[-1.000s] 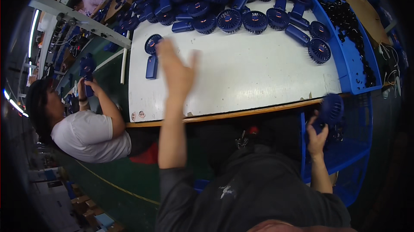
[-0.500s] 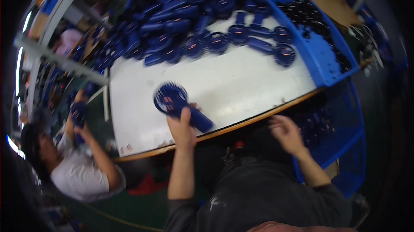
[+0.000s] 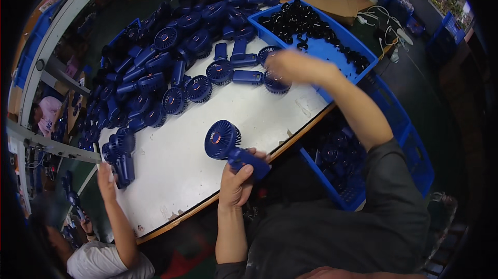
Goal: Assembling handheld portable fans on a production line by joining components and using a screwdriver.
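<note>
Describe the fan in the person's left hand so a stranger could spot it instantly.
Find the white tabletop. At its near side, the person's left hand grips a dark blue fan by its handle. Unlike the fans heaped beyond, its round head shows against bare white.

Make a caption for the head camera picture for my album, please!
The left hand holds a dark-blue fan at a white table; the blurred right hand is near a blue tray.
</note>
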A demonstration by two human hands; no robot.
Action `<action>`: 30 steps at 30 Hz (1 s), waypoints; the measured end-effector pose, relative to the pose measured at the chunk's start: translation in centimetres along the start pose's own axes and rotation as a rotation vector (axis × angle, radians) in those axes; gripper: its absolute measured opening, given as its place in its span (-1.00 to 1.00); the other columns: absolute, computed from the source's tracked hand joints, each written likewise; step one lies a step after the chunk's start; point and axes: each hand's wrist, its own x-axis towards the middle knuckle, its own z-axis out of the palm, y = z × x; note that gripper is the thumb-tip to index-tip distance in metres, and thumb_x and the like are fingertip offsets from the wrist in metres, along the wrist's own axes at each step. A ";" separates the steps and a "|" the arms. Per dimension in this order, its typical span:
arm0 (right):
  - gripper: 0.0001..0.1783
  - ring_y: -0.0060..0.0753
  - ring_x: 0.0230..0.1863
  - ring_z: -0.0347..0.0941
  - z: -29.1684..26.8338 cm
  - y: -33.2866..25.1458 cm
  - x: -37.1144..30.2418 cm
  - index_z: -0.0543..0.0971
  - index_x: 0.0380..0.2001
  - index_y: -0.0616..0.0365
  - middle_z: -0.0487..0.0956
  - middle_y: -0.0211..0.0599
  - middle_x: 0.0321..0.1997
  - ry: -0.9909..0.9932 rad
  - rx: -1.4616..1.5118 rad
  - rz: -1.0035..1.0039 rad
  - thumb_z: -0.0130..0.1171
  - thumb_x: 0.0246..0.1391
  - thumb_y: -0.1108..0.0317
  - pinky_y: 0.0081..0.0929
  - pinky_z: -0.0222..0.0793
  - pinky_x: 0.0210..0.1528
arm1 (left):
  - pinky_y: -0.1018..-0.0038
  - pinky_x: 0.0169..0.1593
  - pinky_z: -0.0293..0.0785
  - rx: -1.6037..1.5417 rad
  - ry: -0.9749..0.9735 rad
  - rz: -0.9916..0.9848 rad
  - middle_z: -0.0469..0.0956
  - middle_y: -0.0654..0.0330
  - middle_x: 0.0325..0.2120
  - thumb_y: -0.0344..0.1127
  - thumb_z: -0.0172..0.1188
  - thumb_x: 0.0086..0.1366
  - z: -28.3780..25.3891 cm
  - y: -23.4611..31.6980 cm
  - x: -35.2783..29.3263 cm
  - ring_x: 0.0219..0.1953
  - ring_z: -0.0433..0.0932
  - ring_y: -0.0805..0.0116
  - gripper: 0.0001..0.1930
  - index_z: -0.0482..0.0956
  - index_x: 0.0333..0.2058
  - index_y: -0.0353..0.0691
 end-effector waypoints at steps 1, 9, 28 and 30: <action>-0.70 0.03 -0.13 0.53 0.9 6.8 1.6 0.59 -0.10 0.24 0.58 0.01 -0.27 0.277 -0.141 0.157 0.08 0.08 0.45 -0.13 0.44 0.00 | 0.08 0.08 0.56 0.024 0.027 -0.002 0.56 -0.02 -0.17 -0.48 0.36 0.11 0.4 0.2 -0.1 0.00 0.56 0.03 -0.45 0.35 0.07 -0.41; -0.72 0.13 -0.04 0.54 4.2 22.2 2.2 0.53 -0.16 0.25 0.60 0.12 -0.15 0.311 -0.316 0.455 0.13 0.01 0.48 -0.05 0.47 0.05 | 0.16 -0.13 0.67 0.163 -0.013 0.228 0.51 0.08 -0.29 -0.68 0.27 0.09 -1.2 0.7 -1.2 -0.13 0.57 0.15 -0.62 0.44 -0.11 -0.30; -0.73 -0.51 -0.21 0.55 11.9 -13.2 -5.7 0.59 -0.12 0.28 0.58 -0.31 -0.24 -0.147 1.112 -0.137 0.28 0.10 0.47 -0.52 0.48 -0.20 | 0.52 -0.47 0.63 0.487 0.302 0.096 0.55 0.15 -0.32 -0.45 0.25 0.25 -2.3 1.8 -3.1 -0.34 0.60 0.38 -0.68 0.40 -0.06 -0.39; -0.72 -0.39 -0.21 0.54 11.4 -13.6 -4.6 0.59 -0.11 0.26 0.56 -0.21 -0.22 0.142 0.848 -0.434 0.27 0.08 0.49 -0.46 0.48 -0.19 | 0.56 -0.48 0.63 0.363 0.145 -0.011 0.55 0.13 -0.34 -0.38 0.32 0.23 -2.7 1.4 -3.6 -0.37 0.59 0.41 -0.64 0.43 -0.06 -0.37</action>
